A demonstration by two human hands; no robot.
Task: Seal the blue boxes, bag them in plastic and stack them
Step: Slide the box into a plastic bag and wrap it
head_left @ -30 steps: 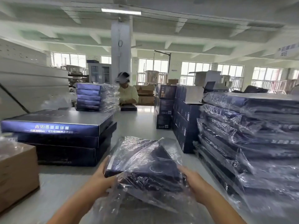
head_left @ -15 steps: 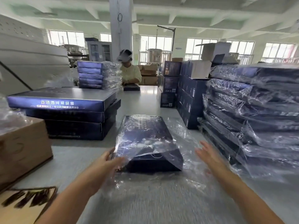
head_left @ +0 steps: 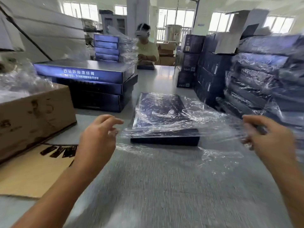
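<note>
While left hand [head_left: 98, 134] hovers spread | blue box [head_left: 164, 140] in plastic, between hands | right hand [head_left: 266, 137] blurred, grip unclear

Only the person's hands and forearms show, all bare, with no cloth on them. The left hand [head_left: 98, 135] and left forearm [head_left: 62, 191] are slim and fairly sharp. The right hand [head_left: 266, 135] and right forearm [head_left: 289, 178] are smeared by motion blur, the fingers hard to tell apart.
</note>
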